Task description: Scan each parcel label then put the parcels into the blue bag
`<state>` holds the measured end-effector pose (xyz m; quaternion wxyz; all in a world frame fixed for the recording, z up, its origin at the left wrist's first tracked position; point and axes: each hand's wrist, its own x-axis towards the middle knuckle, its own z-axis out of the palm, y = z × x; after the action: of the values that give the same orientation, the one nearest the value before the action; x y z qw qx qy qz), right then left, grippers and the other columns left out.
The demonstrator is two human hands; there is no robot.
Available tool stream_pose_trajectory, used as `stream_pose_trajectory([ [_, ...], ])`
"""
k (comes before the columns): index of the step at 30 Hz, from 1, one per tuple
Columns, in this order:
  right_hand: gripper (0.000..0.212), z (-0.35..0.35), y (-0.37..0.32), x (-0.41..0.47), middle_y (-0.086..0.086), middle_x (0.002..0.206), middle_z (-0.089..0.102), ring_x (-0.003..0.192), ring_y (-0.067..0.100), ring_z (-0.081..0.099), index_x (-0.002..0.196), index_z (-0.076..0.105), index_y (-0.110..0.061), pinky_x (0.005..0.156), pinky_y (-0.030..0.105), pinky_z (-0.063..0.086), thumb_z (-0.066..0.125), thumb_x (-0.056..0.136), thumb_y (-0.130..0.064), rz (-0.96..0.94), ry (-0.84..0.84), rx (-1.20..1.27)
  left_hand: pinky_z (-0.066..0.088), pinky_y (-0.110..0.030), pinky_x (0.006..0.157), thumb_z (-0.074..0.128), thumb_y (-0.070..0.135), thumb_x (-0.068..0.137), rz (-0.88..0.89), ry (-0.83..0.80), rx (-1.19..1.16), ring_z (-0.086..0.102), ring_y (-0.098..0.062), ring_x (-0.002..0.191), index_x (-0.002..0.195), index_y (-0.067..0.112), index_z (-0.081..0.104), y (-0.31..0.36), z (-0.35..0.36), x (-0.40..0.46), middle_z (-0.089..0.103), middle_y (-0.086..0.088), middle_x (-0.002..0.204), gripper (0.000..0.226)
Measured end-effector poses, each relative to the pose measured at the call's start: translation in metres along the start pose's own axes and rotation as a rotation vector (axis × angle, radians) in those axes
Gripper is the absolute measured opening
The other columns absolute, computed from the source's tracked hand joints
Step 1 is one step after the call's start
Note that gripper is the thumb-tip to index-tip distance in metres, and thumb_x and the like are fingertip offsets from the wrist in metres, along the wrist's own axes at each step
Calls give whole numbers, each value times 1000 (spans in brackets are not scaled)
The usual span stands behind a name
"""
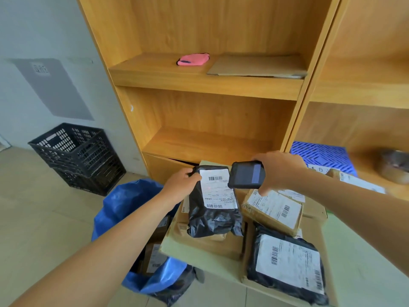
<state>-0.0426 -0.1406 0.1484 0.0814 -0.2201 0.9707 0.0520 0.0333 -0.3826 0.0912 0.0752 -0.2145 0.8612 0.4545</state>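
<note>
My left hand point(180, 185) grips the top edge of a black plastic parcel point(213, 220) with a white barcode label, held upright over a pile of cardboard boxes. A red scan dot shows on the label. My right hand point(280, 169) holds a dark handheld scanner point(245, 175) just right of the label, pointed at it. The blue bag point(124, 202) stands open on the floor at the left, with parcels inside. A brown parcel point(273, 210) and another black parcel point(285, 269) lie in the pile at the right.
A wooden shelf unit point(205, 85) stands behind, with a pink cloth point(193, 59) and flat cardboard point(257, 65) on it. Stacked black crates point(75, 156) sit on the floor at the left. A blue crate point(321, 156) is at the right.
</note>
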Motion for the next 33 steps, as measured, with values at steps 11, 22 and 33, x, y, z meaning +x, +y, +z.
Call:
stream_pose_trajectory([
  [11, 88, 11, 22, 0, -9, 98, 63, 89, 16, 60, 139, 46, -37, 67, 29, 47, 84, 61, -51, 17, -24, -56, 35, -37, 101, 52, 36, 98, -77, -48, -3, 35, -28, 143, 159, 16, 16, -10, 13, 19, 28, -10, 161, 73],
  [22, 87, 22, 23, 16, -12, 96, 58, 89, 15, 59, 141, 44, -39, 65, 28, 46, 82, 63, -49, 13, -56, -49, 35, -48, 114, 51, 36, 98, -166, -83, -68, 34, -30, 143, 158, 15, 18, -28, 14, 39, 27, -8, 162, 72],
  [33, 71, 14, 3, -11, -11, 98, 60, 92, 16, 59, 128, 48, -41, 60, 26, 38, 80, 64, -48, -184, -142, -152, 46, -42, 99, 51, 35, 99, -237, -152, -164, 47, -28, 133, 155, 20, 29, -31, 16, 52, 42, -5, 154, 62],
])
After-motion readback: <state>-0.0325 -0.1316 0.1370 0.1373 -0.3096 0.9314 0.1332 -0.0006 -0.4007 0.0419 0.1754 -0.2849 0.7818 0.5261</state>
